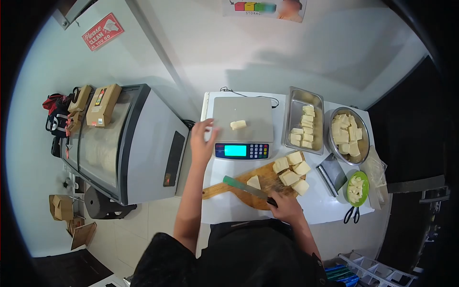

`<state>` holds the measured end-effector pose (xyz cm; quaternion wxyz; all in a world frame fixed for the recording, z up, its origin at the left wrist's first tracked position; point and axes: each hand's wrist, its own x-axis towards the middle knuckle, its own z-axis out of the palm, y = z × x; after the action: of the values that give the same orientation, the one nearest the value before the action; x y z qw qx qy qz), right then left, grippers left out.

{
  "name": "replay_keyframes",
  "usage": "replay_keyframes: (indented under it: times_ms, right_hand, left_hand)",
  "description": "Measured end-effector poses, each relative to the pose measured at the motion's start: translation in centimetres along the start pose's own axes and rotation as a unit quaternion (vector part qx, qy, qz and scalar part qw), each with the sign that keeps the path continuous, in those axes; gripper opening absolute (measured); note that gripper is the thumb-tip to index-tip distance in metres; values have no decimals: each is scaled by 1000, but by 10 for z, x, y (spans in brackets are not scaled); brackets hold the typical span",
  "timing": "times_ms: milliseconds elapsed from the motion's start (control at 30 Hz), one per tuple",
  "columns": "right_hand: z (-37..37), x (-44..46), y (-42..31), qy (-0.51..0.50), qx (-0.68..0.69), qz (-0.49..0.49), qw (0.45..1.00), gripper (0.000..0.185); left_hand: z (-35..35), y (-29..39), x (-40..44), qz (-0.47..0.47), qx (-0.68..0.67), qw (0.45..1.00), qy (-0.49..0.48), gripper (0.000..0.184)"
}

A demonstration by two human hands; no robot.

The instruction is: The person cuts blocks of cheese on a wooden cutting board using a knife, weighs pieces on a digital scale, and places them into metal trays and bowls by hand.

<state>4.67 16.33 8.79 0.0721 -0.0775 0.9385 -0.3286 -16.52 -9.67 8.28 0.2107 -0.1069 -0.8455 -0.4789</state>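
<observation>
My left hand point(204, 138) is over the left edge of the scale, its fingers apart and holding nothing. One pale block point(238, 125) lies on the plate of the digital scale point(244, 107), whose display is lit. My right hand point(286, 207) is wrapped round the black handle of a knife point(246, 187). The knife's blade, greenish towards its tip, points left over the wooden cutting board point(222, 190). A small pale piece point(254, 182) lies beside the blade. Several pale blocks point(289, 178) sit on the board's right part.
A metal tray point(291, 143) and a round metal bowl point(367, 143), both with pale blocks, stand at the right. Nearer are a metal scraper point(330, 174), a green bowl point(366, 191) of small pieces and black-handled scissors point(352, 215). A glass-topped freezer point(148, 143) stands left.
</observation>
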Motion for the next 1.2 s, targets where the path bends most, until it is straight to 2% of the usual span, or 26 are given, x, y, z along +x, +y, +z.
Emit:
replay_keyframes:
  times_ms: [67, 100, 167, 267, 400, 533, 667, 733, 867, 1100, 1167, 1200]
  right_hand:
    - [2, -10, 1, 0, 3, 1, 1000, 17]
    - [2, -12, 0, 3, 6, 3, 1000, 19]
    - [4, -18, -3, 6, 10, 2, 1000, 21]
    - [1, -27, -11, -17, -7, 31, 999, 22]
    - [3, -35, -18, -24, -26, 26, 999, 22]
    - [7, -42, -20, -12, -14, 13, 1000, 18]
    - [7, -48, -21, 1, -3, 21, 1000, 19]
    - [8, -53, -18, 8, -2, 25, 1000, 19]
    - [6, -63, -14, 23, 4, 40, 999, 20]
    - [0, -81, -3, 86, 37, 71, 993, 21]
    - [-3, -87, 2, 75, 45, 123, 989, 20]
    - [-4, -90, 4, 66, 50, 148, 985, 20]
  left_hand:
    - [-25, 1, -35, -86, -25, 994, 56, 22]
    - [-35, 1, -54, -87, -24, 994, 58, 22]
    - [-53, -2, -93, -147, -11, 988, 35, 21]
    - [-73, -13, -138, -162, 11, 987, -2, 21]
    - [-86, -8, -160, -211, 13, 977, 9, 21]
    - [-75, -3, -147, -169, -28, 985, 12, 21]
    - [-52, 7, -105, -120, -13, 993, -14, 20]
    - [-32, 4, -75, 4, 67, 997, -34, 21]
    - [22, -3, -14, 99, 114, 986, -65, 33]
    - [67, -15, 29, 143, 254, 944, -155, 32]
    - [72, -15, 40, 148, 279, 934, -169, 31]
    - [72, -13, 46, 73, 263, 944, -185, 28]
